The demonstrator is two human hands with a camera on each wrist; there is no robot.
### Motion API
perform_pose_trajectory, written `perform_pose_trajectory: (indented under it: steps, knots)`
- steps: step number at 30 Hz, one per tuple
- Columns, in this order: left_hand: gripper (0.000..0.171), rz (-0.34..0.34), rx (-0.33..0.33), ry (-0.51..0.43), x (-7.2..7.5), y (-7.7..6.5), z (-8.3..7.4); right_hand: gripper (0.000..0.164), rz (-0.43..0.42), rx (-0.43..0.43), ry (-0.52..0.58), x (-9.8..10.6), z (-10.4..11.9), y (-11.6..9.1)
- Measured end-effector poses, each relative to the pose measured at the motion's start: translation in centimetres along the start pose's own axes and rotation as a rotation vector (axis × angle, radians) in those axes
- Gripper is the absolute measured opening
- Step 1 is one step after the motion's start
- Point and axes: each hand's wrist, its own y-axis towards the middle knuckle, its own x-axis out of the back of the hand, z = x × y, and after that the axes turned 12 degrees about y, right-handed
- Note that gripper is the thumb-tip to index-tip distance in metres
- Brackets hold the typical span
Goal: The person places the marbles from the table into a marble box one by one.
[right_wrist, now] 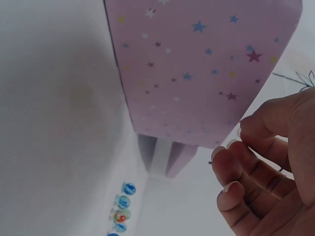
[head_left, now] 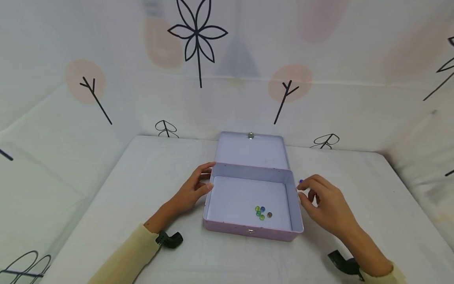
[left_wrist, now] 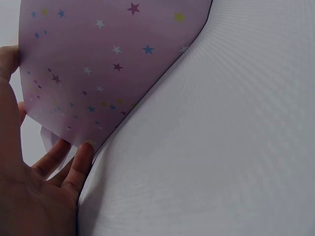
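A pink tin box point(head_left: 244, 232) with printed stars stands on the white-covered table, its lid point(head_left: 252, 150) tipped back. Several glass marbles point(head_left: 262, 217), green, blue and a brownish one, lie on the box floor towards the front right. My left hand point(head_left: 189, 193) grips the box's back left corner, thumb at the rim and fingers against the outside. By the right wall is my right hand point(head_left: 328, 205), its fingers loosely bent at the rim; I see nothing between them. Outside that wall lies a row of marbles point(right_wrist: 123, 202), mostly blue; the head view shows one blue marble point(head_left: 301, 181) past the fingers.
A white cloth point(head_left: 170, 150) covers the table. Behind it hangs a pale curtain point(head_left: 234, 102) with line-drawn plants, and similar cloth closes in both sides. Dark wrist devices point(head_left: 170, 240) are strapped on both forearms.
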Motion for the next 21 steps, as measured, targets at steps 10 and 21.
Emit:
perform_pose_trajectory:
  steps: [10, 21]
  knots:
    - [0.065, -0.003, -0.007, 0.008, 0.0, -0.1, 0.3, 0.033, -0.018, -0.050, -0.004, 0.0, -1.2, -0.1]
    - [0.064, 0.000, -0.023, 0.004, 0.0, 0.0, 0.7, 0.026, -0.042, -0.080, -0.003, 0.1, -3.2, -0.6]
